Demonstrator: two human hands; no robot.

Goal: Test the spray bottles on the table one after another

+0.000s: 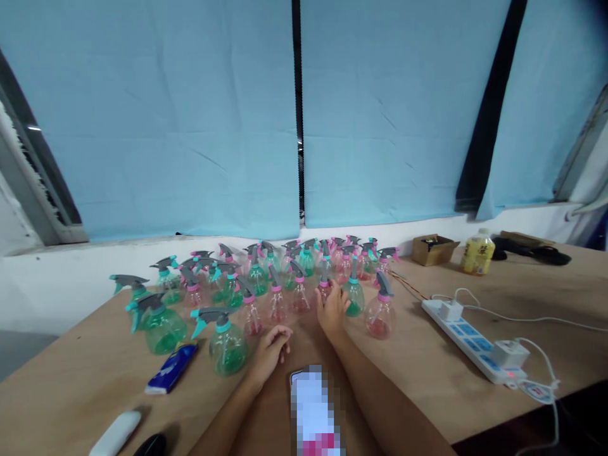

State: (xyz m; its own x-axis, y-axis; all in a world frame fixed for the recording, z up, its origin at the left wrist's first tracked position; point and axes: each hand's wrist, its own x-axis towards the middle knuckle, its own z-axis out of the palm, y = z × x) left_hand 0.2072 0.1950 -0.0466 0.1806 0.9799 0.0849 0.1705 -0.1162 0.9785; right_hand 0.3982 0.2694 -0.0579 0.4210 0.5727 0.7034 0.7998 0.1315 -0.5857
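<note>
My right hand (334, 309) is closed around the body of a pink spray bottle (324, 287) in the front of the group, thumb on its left side and fingers on its right. A green spray bottle (354, 297) stands just right of that hand, and another pink spray bottle (380, 318) is further right. My left hand (274, 348) rests near the table, holding nothing, its fingers loosely curled and apart. Closest to it are a pink spray bottle (253, 320) and a green spray bottle (228, 348). Below and between my hands is a phone (313, 405) with a lit, blurred screen.
Several more spray bottles (259, 278) crowd the table towards the wall. At left lie a blue packet (171, 369), a white object (115, 434) and a black one. On the right are a power strip (470, 342) with cables, a cardboard box (433, 251) and a yellow-labelled bottle (477, 253).
</note>
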